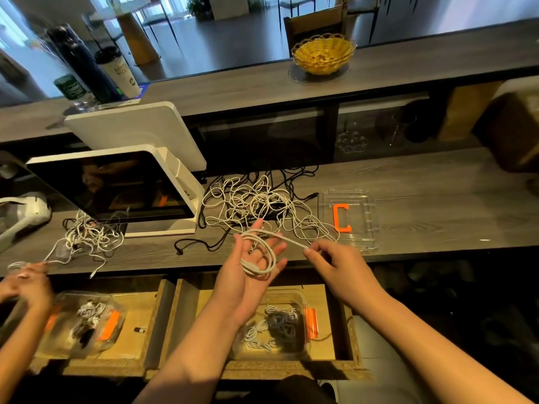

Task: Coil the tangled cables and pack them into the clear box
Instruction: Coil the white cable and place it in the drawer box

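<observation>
A white cable [267, 253] is looped round the spread fingers of my left hand [250, 266], palm up, over the counter's front edge. My right hand [329, 259] pinches the free end of that cable just to the right, pulling it taut. Behind them a tangled pile of white and black cables [256, 205] lies on the counter. The clear box [274, 325] with an orange latch stands in the open drawer below my left wrist and holds coiled white and dark cables. Its clear lid [360, 211] with an orange clip lies on the counter at the right.
Another person's hands [23, 281] at the far left wind a white cable from a second tangle [90, 234]. A second clear box [81, 322] sits in the left drawer. A white point-of-sale screen [116, 188] stands on the counter. A yellow basket [323, 53] is on the upper shelf.
</observation>
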Action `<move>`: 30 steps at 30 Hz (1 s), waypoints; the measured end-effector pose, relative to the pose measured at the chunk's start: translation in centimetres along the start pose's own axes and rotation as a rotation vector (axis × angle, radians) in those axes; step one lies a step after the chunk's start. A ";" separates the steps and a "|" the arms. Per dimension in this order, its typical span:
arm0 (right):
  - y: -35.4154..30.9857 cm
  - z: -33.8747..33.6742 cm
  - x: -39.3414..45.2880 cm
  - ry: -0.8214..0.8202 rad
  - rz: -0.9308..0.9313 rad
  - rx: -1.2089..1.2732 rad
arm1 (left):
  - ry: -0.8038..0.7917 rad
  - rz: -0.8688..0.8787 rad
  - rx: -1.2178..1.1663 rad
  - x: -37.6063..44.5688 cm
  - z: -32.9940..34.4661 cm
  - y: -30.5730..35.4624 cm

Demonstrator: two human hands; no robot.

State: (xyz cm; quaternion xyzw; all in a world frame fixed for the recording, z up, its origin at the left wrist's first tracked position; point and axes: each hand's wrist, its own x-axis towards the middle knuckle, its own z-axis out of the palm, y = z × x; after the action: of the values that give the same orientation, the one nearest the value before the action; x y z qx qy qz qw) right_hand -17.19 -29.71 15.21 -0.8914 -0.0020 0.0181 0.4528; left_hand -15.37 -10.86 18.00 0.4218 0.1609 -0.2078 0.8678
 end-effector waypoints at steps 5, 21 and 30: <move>-0.6 0.5 -0.8 -0.060 -0.005 -0.057 | 0.110 0.026 -0.116 0.9 0.5 -0.2; -2.5 3.4 -4.0 -0.305 -0.130 -0.111 | 0.360 0.190 -0.106 2.6 -0.1 -1.4; -3.9 2.7 -4.0 -0.350 -0.224 -0.191 | 0.272 0.262 0.671 1.3 -0.1 -3.4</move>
State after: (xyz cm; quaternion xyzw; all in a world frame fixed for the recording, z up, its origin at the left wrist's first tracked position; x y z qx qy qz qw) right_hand -21.20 -25.28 16.90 -0.9078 -0.1810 0.1217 0.3583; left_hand -15.95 -12.97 15.14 0.7229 0.1424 -0.0784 0.6715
